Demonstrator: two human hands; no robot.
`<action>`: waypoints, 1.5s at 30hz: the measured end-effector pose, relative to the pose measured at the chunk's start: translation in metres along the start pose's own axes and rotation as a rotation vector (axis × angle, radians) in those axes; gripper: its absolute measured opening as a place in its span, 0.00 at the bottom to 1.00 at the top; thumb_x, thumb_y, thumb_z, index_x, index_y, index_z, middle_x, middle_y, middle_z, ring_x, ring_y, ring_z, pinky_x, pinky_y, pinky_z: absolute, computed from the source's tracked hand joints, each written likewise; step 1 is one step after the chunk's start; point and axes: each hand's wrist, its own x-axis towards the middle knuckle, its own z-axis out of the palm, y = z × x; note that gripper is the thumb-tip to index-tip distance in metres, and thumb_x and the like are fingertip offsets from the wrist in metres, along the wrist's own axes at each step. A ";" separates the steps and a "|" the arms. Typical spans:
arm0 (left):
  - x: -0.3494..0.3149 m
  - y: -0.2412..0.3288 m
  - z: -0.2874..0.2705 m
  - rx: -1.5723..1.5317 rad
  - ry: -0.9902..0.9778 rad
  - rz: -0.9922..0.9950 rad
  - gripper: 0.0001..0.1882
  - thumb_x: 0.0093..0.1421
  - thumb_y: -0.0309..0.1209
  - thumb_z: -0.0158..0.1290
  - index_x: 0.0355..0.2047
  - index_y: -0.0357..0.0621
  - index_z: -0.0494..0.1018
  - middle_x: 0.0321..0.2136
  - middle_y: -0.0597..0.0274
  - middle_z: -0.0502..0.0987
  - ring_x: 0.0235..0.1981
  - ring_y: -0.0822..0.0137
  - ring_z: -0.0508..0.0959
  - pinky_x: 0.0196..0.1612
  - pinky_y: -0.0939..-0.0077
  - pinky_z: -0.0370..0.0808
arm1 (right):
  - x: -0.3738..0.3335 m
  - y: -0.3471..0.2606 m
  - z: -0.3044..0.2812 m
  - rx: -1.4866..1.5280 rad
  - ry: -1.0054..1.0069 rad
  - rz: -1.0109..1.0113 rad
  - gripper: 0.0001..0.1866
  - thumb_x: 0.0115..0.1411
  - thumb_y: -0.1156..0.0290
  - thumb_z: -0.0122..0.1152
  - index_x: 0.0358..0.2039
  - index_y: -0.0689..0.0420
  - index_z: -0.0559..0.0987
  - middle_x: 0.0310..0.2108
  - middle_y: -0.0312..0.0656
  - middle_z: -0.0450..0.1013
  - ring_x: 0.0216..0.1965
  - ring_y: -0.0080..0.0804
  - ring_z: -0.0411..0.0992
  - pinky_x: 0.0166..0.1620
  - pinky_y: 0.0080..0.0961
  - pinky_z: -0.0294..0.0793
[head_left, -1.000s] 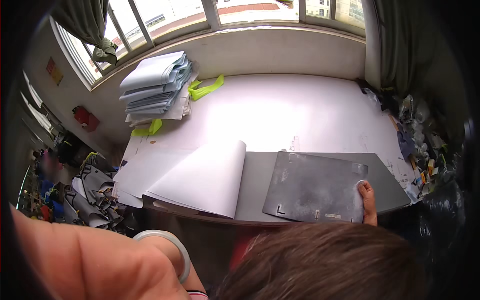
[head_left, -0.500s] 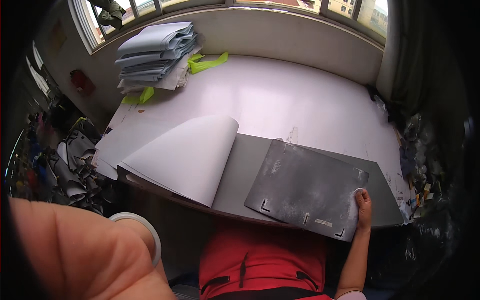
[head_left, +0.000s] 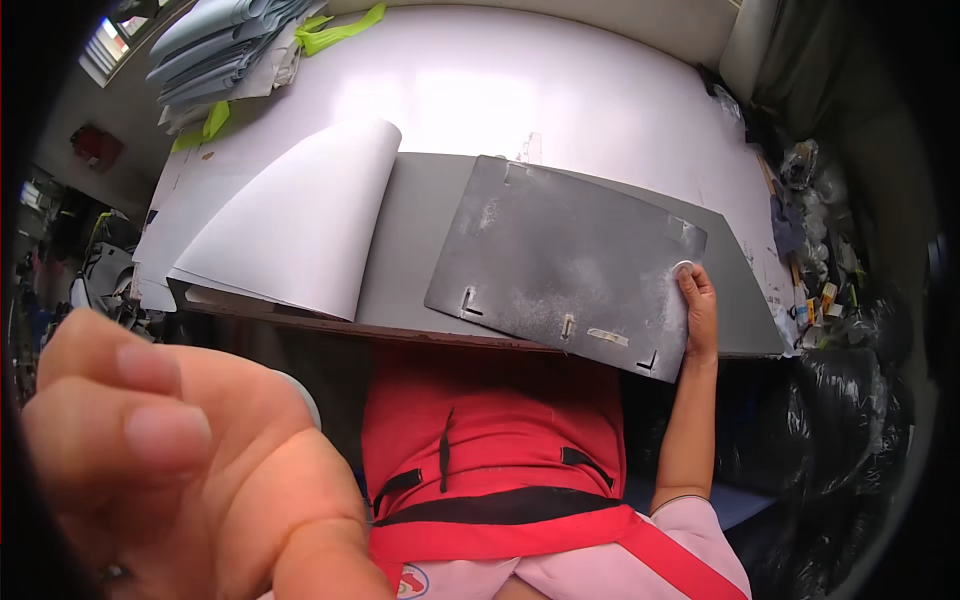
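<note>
My right hand pinches the right edge of a dark grey template board, a flat sheet with small slots and whitish smudges. Beside the thumb shows a small white rounded thing, too small to name. The board lies tilted on a larger grey sheet, its near corner jutting past the table edge. Folded back at the left is that sheet's pale side. Close in front at the lower left, my left hand is raised with fingers loosely curled and palm bare, away from the table. Behind it a white band partly shows.
A stack of folded blue-grey sheets stands at the table's far left, with a bright green strip beside it. Black plastic bags fill the right side. Piled scraps lie beyond the table's left end.
The view has tipped down, so the table sits higher in it. My left hand has turned and its curled fingers now show. My right hand still grips the board.
</note>
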 end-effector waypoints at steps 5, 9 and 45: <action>-0.075 0.004 0.041 -0.051 -0.525 -0.558 0.12 0.56 0.17 0.62 0.42 0.35 0.79 0.34 0.51 0.80 0.33 0.63 0.79 0.33 0.74 0.76 | 0.005 -0.003 -0.002 -0.029 -0.008 0.039 0.06 0.64 0.66 0.67 0.38 0.54 0.81 0.32 0.31 0.78 0.32 0.17 0.75 0.36 0.16 0.77; -0.164 -0.004 0.042 0.124 -0.871 -0.654 0.08 0.58 0.22 0.62 0.38 0.39 0.80 0.32 0.58 0.79 0.34 0.58 0.78 0.39 0.67 0.75 | 0.021 -0.008 -0.004 -0.135 -0.077 0.091 0.07 0.64 0.66 0.68 0.38 0.55 0.82 0.32 0.31 0.78 0.31 0.17 0.75 0.36 0.15 0.76; -0.193 0.015 0.030 0.204 -0.985 -0.742 0.09 0.51 0.25 0.66 0.30 0.40 0.76 0.28 0.61 0.75 0.32 0.58 0.74 0.35 0.64 0.72 | 0.071 -0.014 0.009 -0.883 -0.092 0.039 0.13 0.61 0.58 0.68 0.36 0.56 0.84 0.30 0.27 0.73 0.34 0.15 0.67 0.42 0.13 0.64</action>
